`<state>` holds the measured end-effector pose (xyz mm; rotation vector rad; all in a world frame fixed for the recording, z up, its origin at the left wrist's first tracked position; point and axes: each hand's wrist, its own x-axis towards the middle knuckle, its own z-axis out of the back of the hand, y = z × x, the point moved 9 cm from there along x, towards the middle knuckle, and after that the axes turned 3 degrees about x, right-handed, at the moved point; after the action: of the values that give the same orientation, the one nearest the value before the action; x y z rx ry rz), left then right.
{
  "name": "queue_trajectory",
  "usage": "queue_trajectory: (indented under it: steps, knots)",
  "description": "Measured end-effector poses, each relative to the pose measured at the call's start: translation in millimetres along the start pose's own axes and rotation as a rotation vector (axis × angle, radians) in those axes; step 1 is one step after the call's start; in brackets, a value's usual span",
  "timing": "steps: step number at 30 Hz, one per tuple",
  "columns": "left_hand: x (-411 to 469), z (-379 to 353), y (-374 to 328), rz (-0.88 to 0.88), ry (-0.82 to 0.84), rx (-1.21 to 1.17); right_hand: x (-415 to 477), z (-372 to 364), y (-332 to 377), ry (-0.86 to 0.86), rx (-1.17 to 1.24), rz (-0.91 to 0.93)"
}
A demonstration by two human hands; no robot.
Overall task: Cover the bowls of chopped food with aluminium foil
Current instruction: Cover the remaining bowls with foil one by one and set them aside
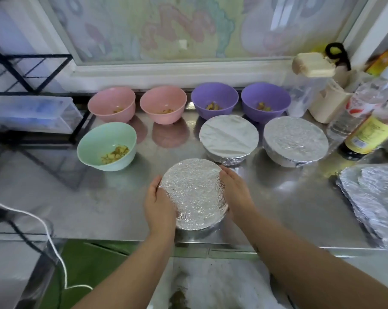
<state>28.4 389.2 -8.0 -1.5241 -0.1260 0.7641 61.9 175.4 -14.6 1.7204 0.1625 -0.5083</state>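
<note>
Steel counter [77,197]: left hand [159,204], right hand [235,192] cup upright foiled bowl [193,192].

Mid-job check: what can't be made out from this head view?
- Head view: food in the front bowl and two covered bowls behind, hidden by foil.
- Head view: foil edge down the front bowl's sides, hidden by the left hand and right hand.
- Head view: foil sheets, cut off by the right edge.

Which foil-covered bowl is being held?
The front bowl, nearest the person: left hand and right hand cup its sides. The two covered bowls behind stand untouched.
</note>
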Motion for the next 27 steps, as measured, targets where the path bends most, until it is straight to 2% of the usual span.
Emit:
queue_trajectory:
  steps: [4, 8, 17, 24, 27]
  knots:
    - [38, 21, -9, 0.030, -0.052, -0.006, 19, -46, 10, 0.005, -0.012, 0.008]
    - [76, 18, -23, 0.037, -0.025, -0.009, 40, -72, 15, -0.067, 0.030, -0.031]
    - [114, -17, -40, 0.050, -0.026, -0.021, 38, -55, -13, -0.293, 0.013, -0.055]
    - [128, -27, -49, 0.028, -0.001, 0.066, 47, -72, -37, -0.345, 0.321, -0.248]
    - [130, -27, -49, 0.086, 0.030, 0.067, 66, -77, -34, -0.364, 0.334, -0.232]
